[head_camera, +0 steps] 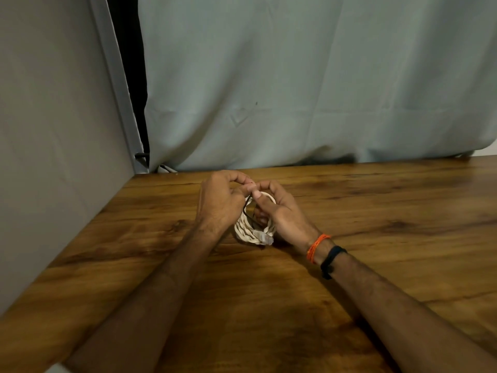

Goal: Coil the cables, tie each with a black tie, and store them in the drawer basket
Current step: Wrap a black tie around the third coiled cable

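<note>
A white cable (248,230) is wound into a small coil, standing on the wooden table (376,211) between both hands. A clear plug (265,237) sticks out at the coil's near side. A thin black tie (246,208) runs across the coil's left part. My left hand (220,203) and my right hand (279,211) meet at the top of the coil, fingertips pinching there where the tie's ends appear to be. The lower fingers of the right hand reach into the coil. No drawer basket is in view.
A pale blue-grey curtain (295,90) hangs behind the table's far edge. A grey panel (53,130) stands along the left edge. Orange thread and a black band (329,261) sit on my right wrist.
</note>
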